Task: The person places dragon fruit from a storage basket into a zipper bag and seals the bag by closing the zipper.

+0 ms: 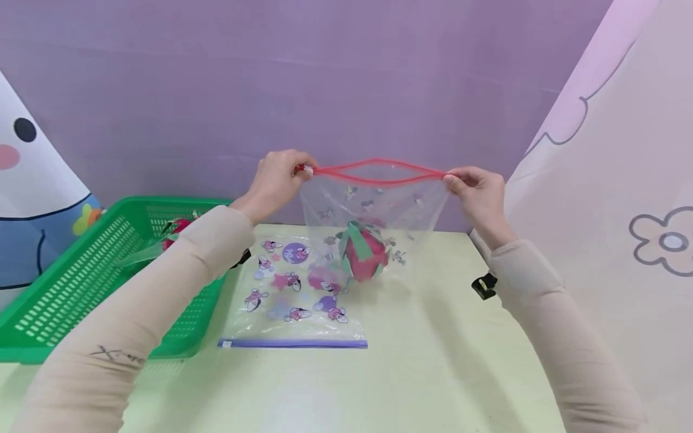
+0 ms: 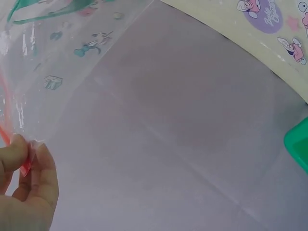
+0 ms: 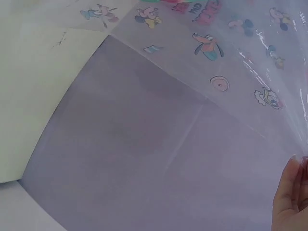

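Observation:
Both hands stretch a clear zip bag (image 1: 422,207) between them, its red zip edge parted slightly in the middle. My left hand (image 1: 281,177) pinches the left end of the zip, also seen at the lower left of the left wrist view. The right end is pinched between thumb and fingers of my right hand (image 1: 479,195). Small cartoon prints cover the bag. Low in it shows a red thing with green leaf-like strips (image 1: 365,251), partly blurred by the plastic. A second clear zip bag (image 1: 271,322), with a purple zip edge and pink and purple prints, lies flat on the table.
At the left stands a green plastic basket (image 1: 208,316) holding red and green items, partly hidden by the left sleeve. The pale yellow table (image 1: 411,373) reaches back to a purple cloth backdrop (image 1: 346,78). A white curtain with a flower outline (image 1: 612,180) hangs at the right.

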Demonstrator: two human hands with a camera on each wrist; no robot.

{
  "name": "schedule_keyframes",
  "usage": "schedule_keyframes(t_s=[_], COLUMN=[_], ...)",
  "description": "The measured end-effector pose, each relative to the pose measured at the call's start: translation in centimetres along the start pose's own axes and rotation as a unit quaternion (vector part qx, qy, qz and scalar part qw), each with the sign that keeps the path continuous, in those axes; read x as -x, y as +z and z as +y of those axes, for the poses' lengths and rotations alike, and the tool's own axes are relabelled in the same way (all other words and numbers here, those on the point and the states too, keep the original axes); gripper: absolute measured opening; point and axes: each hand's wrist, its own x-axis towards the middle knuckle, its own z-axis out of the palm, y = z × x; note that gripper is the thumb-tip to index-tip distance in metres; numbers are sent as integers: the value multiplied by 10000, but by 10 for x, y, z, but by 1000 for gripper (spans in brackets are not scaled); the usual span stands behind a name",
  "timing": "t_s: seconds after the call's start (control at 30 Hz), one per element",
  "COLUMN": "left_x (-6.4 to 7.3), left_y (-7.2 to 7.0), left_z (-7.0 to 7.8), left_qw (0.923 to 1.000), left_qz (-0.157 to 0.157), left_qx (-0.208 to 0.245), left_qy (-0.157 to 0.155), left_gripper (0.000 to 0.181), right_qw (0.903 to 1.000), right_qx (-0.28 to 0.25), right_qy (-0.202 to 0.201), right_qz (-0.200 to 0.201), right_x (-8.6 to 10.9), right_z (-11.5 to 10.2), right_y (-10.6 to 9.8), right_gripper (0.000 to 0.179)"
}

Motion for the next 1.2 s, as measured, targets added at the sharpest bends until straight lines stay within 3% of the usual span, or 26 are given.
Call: schedule_keyframes(t_s=[0.4,0.67,1.03,1.2], left_x=[31,39,48,50], left_y=[-6,1,5,10], left_z=[-7,-13,-24,-27], left_qw=[9975,9969,9935,9931], left_qz=[-413,-477,-764,-700], left_qx=[447,459,542,715], left_qy=[-354,-420,-651,-603], left_gripper=[18,19,23,23], right_qw=[9991,9992,9984,9982], right_qx=[-101,156,74,-80], right_qy=[157,106,162,280], right_qz=[-374,-365,-542,-532], right_x=[20,29,34,35], right_z=[15,22,35,41], right_y=[8,10,17,18], right_gripper=[24,26,27,25])
